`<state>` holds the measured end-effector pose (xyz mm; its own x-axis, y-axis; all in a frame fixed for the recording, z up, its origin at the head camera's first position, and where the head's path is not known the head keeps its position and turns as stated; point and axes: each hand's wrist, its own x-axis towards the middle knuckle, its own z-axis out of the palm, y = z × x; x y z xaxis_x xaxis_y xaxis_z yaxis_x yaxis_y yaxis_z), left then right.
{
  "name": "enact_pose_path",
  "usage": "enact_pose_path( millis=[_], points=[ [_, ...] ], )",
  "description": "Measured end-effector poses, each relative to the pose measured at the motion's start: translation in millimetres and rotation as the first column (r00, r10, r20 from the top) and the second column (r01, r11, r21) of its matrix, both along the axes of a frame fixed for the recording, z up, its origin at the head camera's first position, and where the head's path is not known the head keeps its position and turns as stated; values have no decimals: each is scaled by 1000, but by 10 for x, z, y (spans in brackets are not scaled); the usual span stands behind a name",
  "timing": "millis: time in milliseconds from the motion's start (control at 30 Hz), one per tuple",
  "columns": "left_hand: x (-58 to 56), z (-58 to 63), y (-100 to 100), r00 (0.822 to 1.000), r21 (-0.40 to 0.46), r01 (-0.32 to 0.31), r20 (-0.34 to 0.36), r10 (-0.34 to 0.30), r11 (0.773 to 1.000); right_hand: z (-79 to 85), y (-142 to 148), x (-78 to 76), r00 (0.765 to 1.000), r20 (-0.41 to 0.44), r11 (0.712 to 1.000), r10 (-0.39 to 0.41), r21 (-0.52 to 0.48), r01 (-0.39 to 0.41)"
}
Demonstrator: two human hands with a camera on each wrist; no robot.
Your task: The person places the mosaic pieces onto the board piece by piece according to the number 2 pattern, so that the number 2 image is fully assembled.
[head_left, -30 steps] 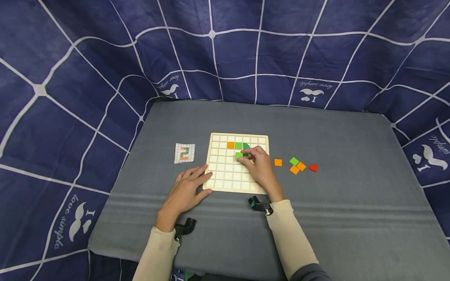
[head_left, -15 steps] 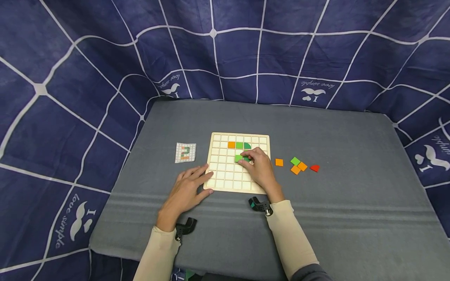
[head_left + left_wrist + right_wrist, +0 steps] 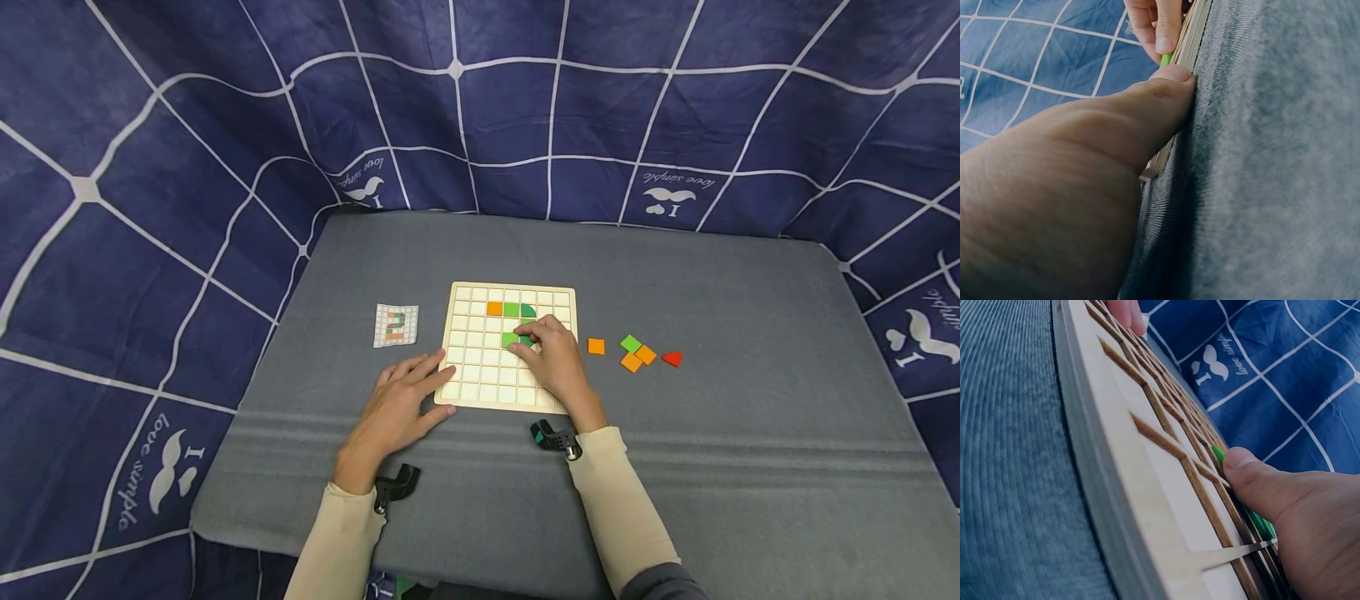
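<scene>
A pale wooden grid board lies on the grey table. My right hand is over its middle, thumb and index finger pinching a light green square tile at a grid cell. In the right wrist view the thumb touches this green tile. A dark green piece beside it is partly hidden by the fingers. Farther up the board sit an orange square tile, a green square tile and a dark green quarter-round tile. My left hand rests with extended fingers on the board's left edge.
A small printed pattern card lies left of the board. To the right are an orange tile, a cluster with a green tile and orange tiles, and a red piece. Blue checked cloth hangs behind the table.
My right hand has moved the light green tile slightly toward me, and it now lies flatter in the grid. My left hand stays at the board's edge.
</scene>
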<state>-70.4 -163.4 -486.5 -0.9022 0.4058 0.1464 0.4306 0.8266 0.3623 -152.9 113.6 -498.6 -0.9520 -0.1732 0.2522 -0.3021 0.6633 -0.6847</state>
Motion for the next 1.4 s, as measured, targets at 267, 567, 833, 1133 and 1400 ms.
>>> enact_pose_path(
  millis=[267,567,833,1133,1400],
  points=[
    [-1,0,-8,1000,-13,6,31,-5,1000,-3,-2,6,1000,-17,1000,9,27,-8],
    [-7,-2,9,999,-9,8,35,-8,1000,-22,34,12,999,-25,998,20,60,-19],
    [-14,-2,-1,1000,-3,6,19,-6,1000,-51,31,-19,1000,13,997,28,76,-29],
    [-53,22,-5,1000,-7,15,8,-15,1000,-8,43,-48,1000,-13,997,22,79,-21],
    [14,-4,7,1000,-9,17,-9,-17,1000,-13,58,28,999,-13,996,34,82,-33]
  ],
)
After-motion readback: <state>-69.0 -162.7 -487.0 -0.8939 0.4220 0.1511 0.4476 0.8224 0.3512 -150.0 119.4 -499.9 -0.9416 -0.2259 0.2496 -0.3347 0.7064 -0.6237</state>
